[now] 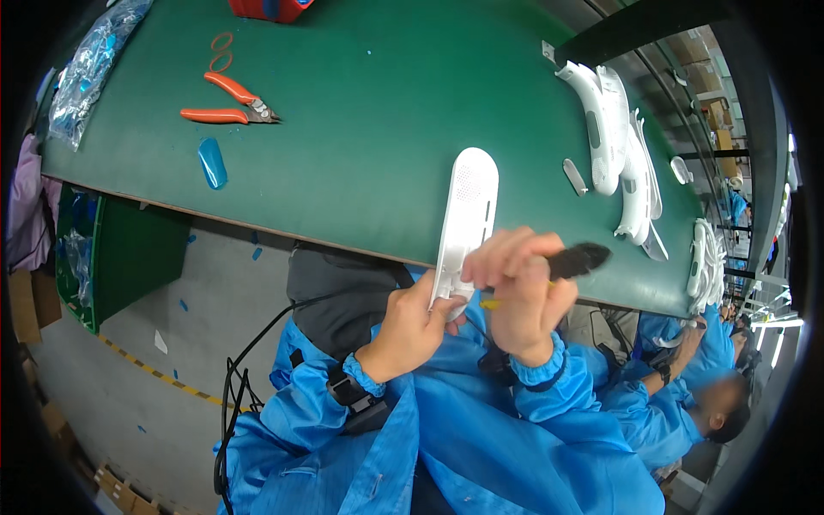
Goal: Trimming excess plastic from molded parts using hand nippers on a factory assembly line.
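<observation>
A long white plastic cover (468, 193) with a rounded end, a patch of tiny holes and a narrow slot stands tilted at the table's front edge. Its lower end is in my left hand (410, 328), the fingers wrapped round it. My right hand (528, 292) is closed on a black-and-yellow hand tool (580, 260), its dark end sticking out to the right and a yellow part low by the cover. Motion blurs this hand, so the tool's kind and whether it touches the cover cannot be told.
Orange-handled cutting pliers (232, 105), orange rings (221, 53) and a blue piece (213, 163) lie on the green table (343, 129). White curved parts (605, 129) are stacked at right. A co-worker (678, 395) sits close on my right. A black cable (249, 360) hangs at left.
</observation>
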A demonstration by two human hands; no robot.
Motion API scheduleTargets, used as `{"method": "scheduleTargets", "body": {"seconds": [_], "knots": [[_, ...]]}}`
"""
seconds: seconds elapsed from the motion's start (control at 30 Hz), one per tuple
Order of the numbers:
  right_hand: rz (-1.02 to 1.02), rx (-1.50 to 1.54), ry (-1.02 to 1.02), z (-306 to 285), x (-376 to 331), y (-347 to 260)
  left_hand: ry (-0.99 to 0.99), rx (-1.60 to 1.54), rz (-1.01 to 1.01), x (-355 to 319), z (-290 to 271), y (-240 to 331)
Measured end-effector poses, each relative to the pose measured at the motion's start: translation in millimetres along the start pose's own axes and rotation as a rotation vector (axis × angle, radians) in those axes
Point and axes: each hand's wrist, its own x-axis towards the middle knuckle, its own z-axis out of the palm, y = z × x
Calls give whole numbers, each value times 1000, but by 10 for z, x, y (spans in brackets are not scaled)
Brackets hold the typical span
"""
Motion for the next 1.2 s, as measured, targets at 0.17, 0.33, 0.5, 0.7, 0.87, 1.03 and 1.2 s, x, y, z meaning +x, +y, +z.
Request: {"method": "scheduleTargets", "body": {"seconds": [0.17,0.33,0.5,0.7,0.87,1.03,1.2], "knots": [[120,-157,-44,63,67,-22,-52,-20,37,21,-41,4],[101,44,133,88,175,-81,-230,-328,-100,43,-24,-144],[150,11,167,106,201,-55,-309,-292,-96,140,-66,-81],[162,17,172,151,152,-9,-295,-313,-76,143,-62,-116],[134,9,154,162,129,32,-272,-283,-75,122,-70,-97],[111,-15,143,154,96,34,-267,-295,-83,124,-55,-89],[168,67,214,136,84,17,-267,-291,-94,135,-61,-85]]}}
